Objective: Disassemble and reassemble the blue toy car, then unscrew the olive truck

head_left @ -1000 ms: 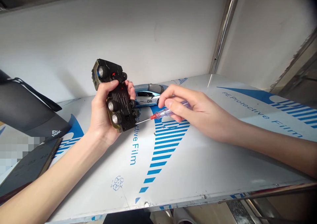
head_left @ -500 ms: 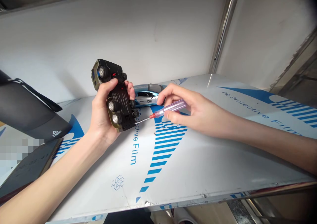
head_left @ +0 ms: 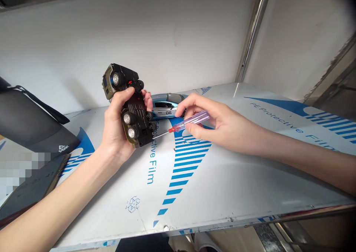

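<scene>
Head view: looking forward and down from the person's head, with clock positions taken around the middle of the picture.

Left hand: the left hand (head_left: 115, 129) was at 9 o'clock, clenched around the toy truck, with the thumb across its underside and the fingertips curling round its far edge.

Toy truck: the black-and-olive toy truck (head_left: 136, 120) sat tilted in that grip at 9 o'clock, underside facing the camera and silver-hubbed wheels showing.

Right hand: the right hand (head_left: 222, 126) lay at 3 o'clock, pinching the screwdriver between thumb and fingers.

Screwdriver: the small screwdriver (head_left: 196, 119) had a clear purple handle, a red collar and a thin steel shaft. Its tip pointed toward 9 o'clock and met the truck's lower edge; whether it sat in a screw could not be told.

Blue toy car: the blue-and-silver toy car (head_left: 167, 106), marked 06, lay on the sheet at 11 o'clock, just behind the truck.

Sheet: the metal sheet (head_left: 222, 181) was covered in white protective film printed in blue and lay beneath both hands.

Left edge: a black fabric item (head_left: 36, 127) hung at 9 o'clock, above a dark flat board (head_left: 36, 185) at 8 o'clock.

Behind: a white wall panel (head_left: 133, 33) rose at 11 o'clock, with a steel upright (head_left: 253, 33) at 2 o'clock.
</scene>
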A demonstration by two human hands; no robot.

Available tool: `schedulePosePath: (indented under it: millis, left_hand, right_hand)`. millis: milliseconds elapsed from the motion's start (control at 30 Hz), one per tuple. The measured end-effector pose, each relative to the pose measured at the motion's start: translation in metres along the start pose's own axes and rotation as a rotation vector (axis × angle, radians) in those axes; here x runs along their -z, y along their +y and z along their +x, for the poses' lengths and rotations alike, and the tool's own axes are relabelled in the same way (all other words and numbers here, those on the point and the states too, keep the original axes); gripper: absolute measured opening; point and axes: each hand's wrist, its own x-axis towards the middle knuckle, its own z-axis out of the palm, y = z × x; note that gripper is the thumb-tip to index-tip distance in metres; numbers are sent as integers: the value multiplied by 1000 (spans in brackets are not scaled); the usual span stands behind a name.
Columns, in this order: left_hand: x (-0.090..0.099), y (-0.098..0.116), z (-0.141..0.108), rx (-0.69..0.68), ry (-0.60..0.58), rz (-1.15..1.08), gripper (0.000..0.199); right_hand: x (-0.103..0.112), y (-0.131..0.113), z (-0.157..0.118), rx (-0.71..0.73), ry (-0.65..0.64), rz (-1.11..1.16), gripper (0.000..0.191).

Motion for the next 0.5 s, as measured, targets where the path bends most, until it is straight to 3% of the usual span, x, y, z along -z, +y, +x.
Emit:
schedulePosePath:
  millis: [100, 233, 367, 500]
  left_hand:
    - [0, 1, 0, 6, 4, -11, 16]
    - [1, 2, 0, 11, -25, 29, 14]
    - [0, 2, -1, 7, -40, 31, 14]
    - [-1, 4, 0, -6, -16, 32, 12]
  right_hand:
    - [0, 0, 0, -74, 6, 20, 16]
    - [-1, 1, 1, -23, 34, -33, 17]
    - [-1, 3, 1, -67, 52, -5, 24]
    - [-2, -1, 0, 63, 50, -40, 8]
